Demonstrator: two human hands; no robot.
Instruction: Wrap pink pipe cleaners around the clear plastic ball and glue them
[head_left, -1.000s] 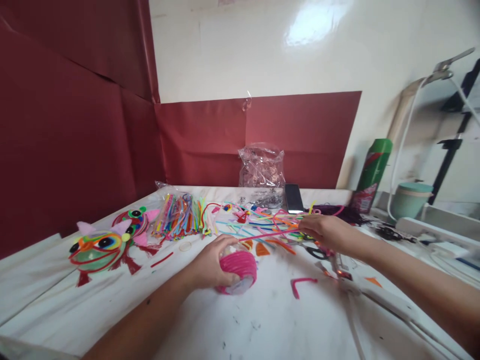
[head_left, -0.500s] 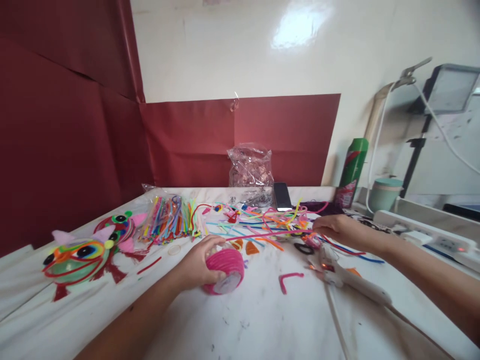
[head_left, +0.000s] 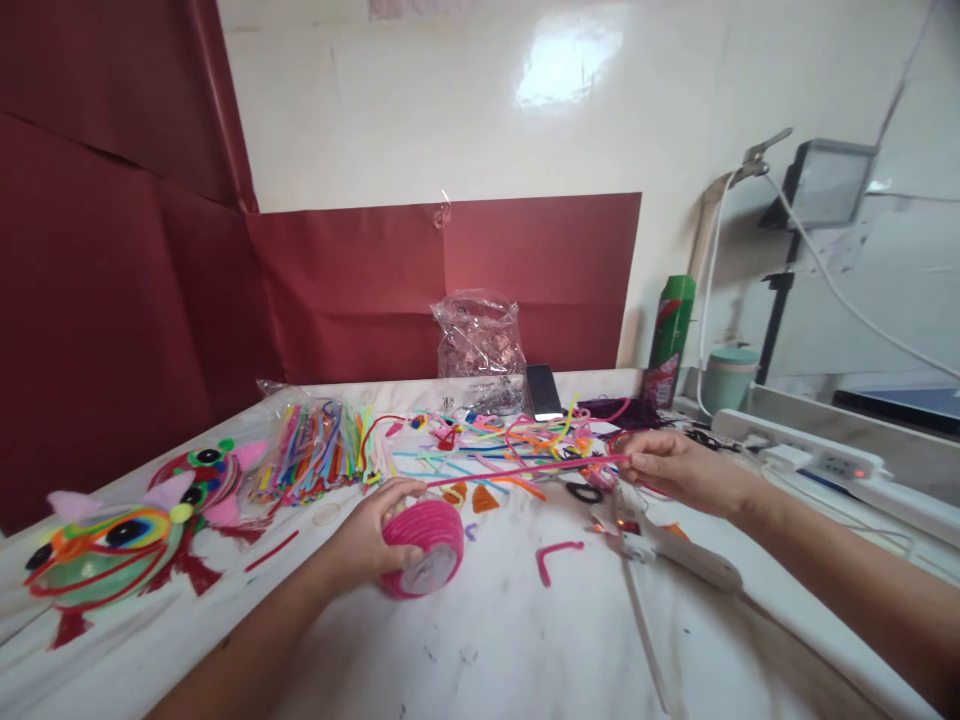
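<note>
My left hand is closed around a small rounded cup wrapped in pink pipe cleaner, its clear end tilted toward me. From the cup's top a straight pink pipe cleaner runs across to the right. My right hand pinches its far end between thumb and fingers. Below the right hand lies a white glue gun with a lit orange spot near its tip. A bent pink pipe cleaner piece rests on the table between the hands.
Two animal-face crafts stand at the left, beside a bag of colourful pipe cleaners. Loose pipe cleaners spread across the back near a phone. A power strip, green can and lidded cup are at right.
The view has swung slightly right, so everything sits farther left in the picture. My right hand has turned a little, showing more of its fingers. Both hands keep their hold.
</note>
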